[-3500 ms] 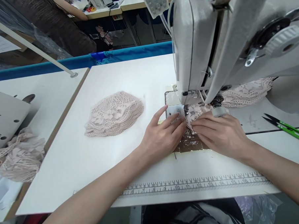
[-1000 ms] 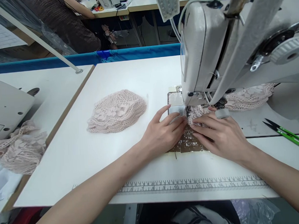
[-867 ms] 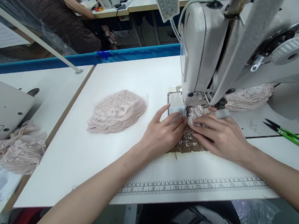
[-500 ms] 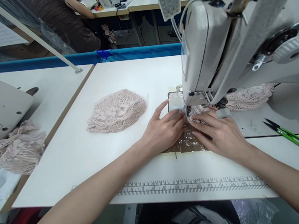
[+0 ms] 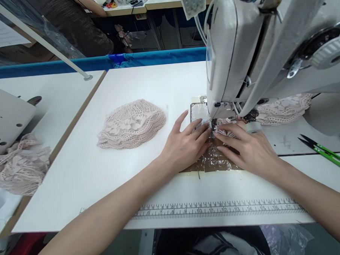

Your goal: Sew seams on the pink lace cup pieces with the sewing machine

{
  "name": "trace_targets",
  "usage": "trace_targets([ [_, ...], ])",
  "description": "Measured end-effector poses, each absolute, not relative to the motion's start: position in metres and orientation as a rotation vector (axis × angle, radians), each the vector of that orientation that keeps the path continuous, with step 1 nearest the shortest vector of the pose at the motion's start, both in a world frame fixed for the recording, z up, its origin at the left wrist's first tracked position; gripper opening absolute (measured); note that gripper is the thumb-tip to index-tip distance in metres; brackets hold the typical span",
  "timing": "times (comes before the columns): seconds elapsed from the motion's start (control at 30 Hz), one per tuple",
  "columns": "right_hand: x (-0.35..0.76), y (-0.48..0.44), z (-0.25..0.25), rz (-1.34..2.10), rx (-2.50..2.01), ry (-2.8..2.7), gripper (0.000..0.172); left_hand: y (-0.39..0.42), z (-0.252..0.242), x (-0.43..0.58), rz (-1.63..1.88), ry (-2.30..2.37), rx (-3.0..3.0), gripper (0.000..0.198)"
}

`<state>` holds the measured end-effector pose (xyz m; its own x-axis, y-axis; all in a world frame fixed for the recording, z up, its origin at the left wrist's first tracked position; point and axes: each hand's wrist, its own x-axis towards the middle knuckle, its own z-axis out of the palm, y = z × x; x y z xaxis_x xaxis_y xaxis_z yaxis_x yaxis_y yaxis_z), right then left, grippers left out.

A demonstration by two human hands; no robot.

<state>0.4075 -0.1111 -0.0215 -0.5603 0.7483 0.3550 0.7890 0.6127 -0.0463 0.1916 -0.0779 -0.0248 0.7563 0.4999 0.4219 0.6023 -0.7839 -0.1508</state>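
A white sewing machine [image 5: 225, 53] stands over the table, its needle area between my two hands. My left hand [image 5: 185, 143] lies left of the needle with fingers spread, its fingertips at the edge of a small pale lace piece [image 5: 228, 128]. On the right side, my right hand [image 5: 248, 144] rests with its fingers over that lace, pressing it beside the presser foot. Part of the lace is hidden under the fingers. Beneath both hands is a brown, tape-covered patch [image 5: 213, 159]. A pile of pale pink lace pieces [image 5: 132, 123] sits to the left.
More lace [image 5: 284, 109] lies behind the needle at right. Green-handled snips [image 5: 327, 152] are on the right. A printed ruler [image 5: 218, 209] runs along the front edge. At far left is another lace bundle [image 5: 22, 167]. A person [image 5: 72, 26] sits beyond the blue cloth edge.
The view has shifted slightly. The fingers of my left hand have moved a little at the needle, and my right fingers have shifted slightly left on the lace.
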Motion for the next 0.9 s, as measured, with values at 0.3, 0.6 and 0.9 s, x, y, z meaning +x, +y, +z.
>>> trace_targets([
  [0.3, 0.4063, -0.1101, -0.0218, -0.195, -1.266, -2.507, 0.033, -0.0774, -0.0254, 0.1925, -0.525, -0.901, -2.694, 0.032],
  [0.6, 0.4085, -0.109, -0.0216, -0.219, -1.272, -2.511, 0.032, -0.0773, -0.027, 0.1923, -0.539, -0.96, -2.724, 0.035],
  [0.9, 0.4137, -0.1053, -0.0221, -0.325, -1.314, -2.432, 0.028, -0.0766, -0.027, 0.1913, -0.501, -0.992, -2.73, 0.04],
])
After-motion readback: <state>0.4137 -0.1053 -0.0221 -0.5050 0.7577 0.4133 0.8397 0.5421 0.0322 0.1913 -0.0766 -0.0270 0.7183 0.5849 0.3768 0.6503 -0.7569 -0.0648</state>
